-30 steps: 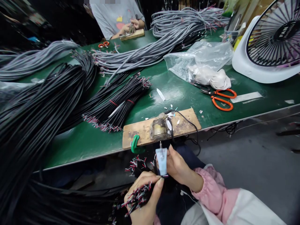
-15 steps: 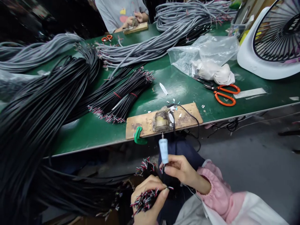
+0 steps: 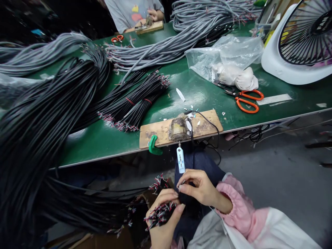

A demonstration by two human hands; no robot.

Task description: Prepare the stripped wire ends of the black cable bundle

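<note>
My left hand (image 3: 164, 214) is wrapped round a bundle of black cables (image 3: 162, 216), whose ends show short red, white and dark wires. Just above and to the right, my right hand (image 3: 195, 185) is closed in a pinch on a thin cable end (image 3: 183, 183), mostly hidden by the fingers. Beyond that hand, a light blue tool with a metal tip (image 3: 181, 160) points at the table edge. Its tip lies close to a stained, tape-wrapped block (image 3: 178, 128) on a wooden board (image 3: 155, 133). A green clamp (image 3: 154, 145) sits on the board's front edge.
Large bundles of black cable (image 3: 52, 103) hang over the left table edge. Grey cables (image 3: 155, 53) lie farther back. Orange-handled scissors (image 3: 247, 100), a plastic bag (image 3: 228, 52) and a fan (image 3: 298, 52) are on the right. Across the table a person (image 3: 135, 15) works.
The light blue tool has turned about its length, showing a narrower slotted face. The cable end that stuck out from my left thumb and forefinger no longer shows there. The view has shifted slightly.
</note>
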